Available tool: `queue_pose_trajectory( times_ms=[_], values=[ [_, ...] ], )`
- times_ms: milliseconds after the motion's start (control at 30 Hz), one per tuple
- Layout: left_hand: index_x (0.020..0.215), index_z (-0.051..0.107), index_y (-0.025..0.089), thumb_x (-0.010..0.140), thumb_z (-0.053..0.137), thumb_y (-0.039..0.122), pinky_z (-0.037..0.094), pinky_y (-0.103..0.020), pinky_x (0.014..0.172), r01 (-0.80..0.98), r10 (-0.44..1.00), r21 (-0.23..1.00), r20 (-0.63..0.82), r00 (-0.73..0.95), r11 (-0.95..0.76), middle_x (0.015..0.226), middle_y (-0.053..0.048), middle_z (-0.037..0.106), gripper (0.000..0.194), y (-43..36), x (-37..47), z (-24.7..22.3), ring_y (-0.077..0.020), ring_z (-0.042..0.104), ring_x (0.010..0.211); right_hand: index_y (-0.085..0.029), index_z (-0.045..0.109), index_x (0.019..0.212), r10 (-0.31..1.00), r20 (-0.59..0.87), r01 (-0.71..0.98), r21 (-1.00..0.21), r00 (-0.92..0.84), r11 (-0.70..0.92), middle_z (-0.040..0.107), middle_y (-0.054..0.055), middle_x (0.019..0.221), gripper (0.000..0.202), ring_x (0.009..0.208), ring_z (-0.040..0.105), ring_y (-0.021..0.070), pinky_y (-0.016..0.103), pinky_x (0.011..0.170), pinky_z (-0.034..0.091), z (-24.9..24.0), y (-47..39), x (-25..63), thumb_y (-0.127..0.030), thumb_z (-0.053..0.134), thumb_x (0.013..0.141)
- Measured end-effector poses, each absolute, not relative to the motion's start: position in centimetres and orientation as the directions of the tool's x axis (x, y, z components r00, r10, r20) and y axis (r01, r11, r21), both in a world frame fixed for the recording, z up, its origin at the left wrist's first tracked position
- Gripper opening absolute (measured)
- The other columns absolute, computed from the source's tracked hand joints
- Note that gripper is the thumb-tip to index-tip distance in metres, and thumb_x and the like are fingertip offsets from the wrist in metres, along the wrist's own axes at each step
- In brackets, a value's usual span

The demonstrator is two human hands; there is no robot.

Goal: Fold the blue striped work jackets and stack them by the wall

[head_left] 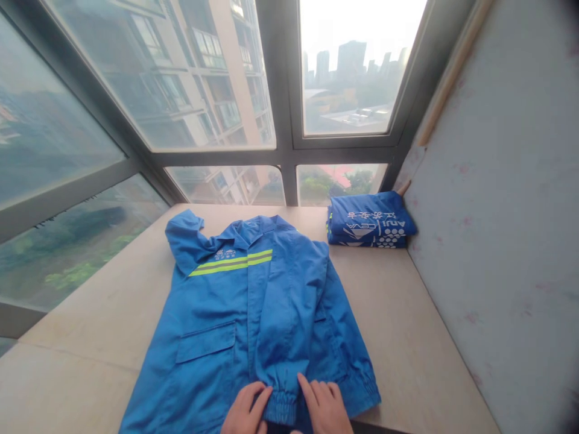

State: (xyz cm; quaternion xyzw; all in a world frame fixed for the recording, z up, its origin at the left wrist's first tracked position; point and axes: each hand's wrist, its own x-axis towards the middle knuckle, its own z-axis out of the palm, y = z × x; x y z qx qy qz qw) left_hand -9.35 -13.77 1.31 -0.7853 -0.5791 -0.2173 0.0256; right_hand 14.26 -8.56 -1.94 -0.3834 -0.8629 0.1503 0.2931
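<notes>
A blue work jacket [208, 325] lies front side up, its collar toward the window, with yellow-green and grey reflective stripes across the chest. One sleeve [287, 313] is laid down over the front, its gathered cuff [280, 407] toward me. My left hand [246, 411] holds the left edge of this cuff, fingers bent. At the cuff's right side, my right hand [324, 407] grips the fabric between fingers and thumb. The other sleeve [183, 241] is bent at the upper left. The jacket's lower edge runs partly out of view.
A folded blue garment stack [371, 220] with white lettering sits at the back right, against the wall [488, 241]. The pale sill surface [90, 319] is bordered by window frames [217, 158] at the back and left. Its front edge shows at the bottom right.
</notes>
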Motion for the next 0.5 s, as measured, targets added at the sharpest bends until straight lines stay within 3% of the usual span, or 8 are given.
queue_pose_trajectory(
  times_ms=[133, 267, 367, 500],
  values=[
    [0.112, 0.065, 0.023, 0.084, 0.053, 0.014, 0.058, -0.022, 0.082, 0.914, 0.901, 0.332, 0.428, 0.073, -0.232, 0.102, -0.006, 0.072, 0.032, -12.9, -7.9, 3.9, -0.0176, 0.071, 0.09, -0.021, 0.038, 0.146, 0.853, 0.378, 0.617, -0.589, -0.361, 0.522, 0.066, 0.011, 0.107, 0.071, 0.091, 0.063, 0.0287, 0.039, 0.08, 0.05, -0.3, -8.3, 12.1, -0.027, 0.061, 0.079],
    [0.105, 0.064, 0.021, 0.085, 0.054, 0.015, 0.059, -0.021, 0.073, 0.879, 0.878, 0.448, 0.473, -0.081, -0.16, 0.098, -0.006, 0.071, 0.023, -12.7, -6.2, 5.8, -0.0178, 0.072, 0.086, -0.026, 0.046, 0.14, 0.919, 0.343, 0.513, -0.763, -0.195, 0.393, 0.062, 0.008, 0.107, 0.059, 0.097, 0.063, 0.0214, 0.032, 0.084, 0.052, 2.8, -6.4, 12.7, -0.006, 0.039, 0.085],
    [0.105, 0.062, 0.02, 0.086, 0.056, 0.015, 0.059, -0.02, 0.068, 0.855, 0.873, 0.504, 0.464, -0.149, -0.123, 0.097, -0.006, 0.07, 0.021, -12.7, -5.3, 6.5, -0.0171, 0.071, 0.085, -0.025, 0.054, 0.13, 0.938, 0.299, 0.405, -0.846, -0.175, 0.346, 0.06, 0.007, 0.105, 0.049, 0.091, 0.064, 0.0175, 0.028, 0.082, 0.053, 5.6, -5.3, 14.3, -0.006, 0.036, 0.087],
    [0.102, 0.062, 0.021, 0.086, 0.055, 0.015, 0.058, -0.019, 0.065, 0.832, 0.864, 0.538, 0.476, -0.165, -0.137, 0.093, -0.005, 0.07, 0.019, -12.2, -4.1, 7.4, -0.016, 0.07, 0.081, -0.024, 0.046, 0.139, 0.933, 0.234, 0.418, -0.844, -0.274, 0.335, 0.06, 0.009, 0.12, 0.055, 0.096, 0.066, 0.0206, 0.029, 0.083, 0.055, 7.2, -6.5, 15.0, -0.021, 0.056, 0.084]
  ],
)
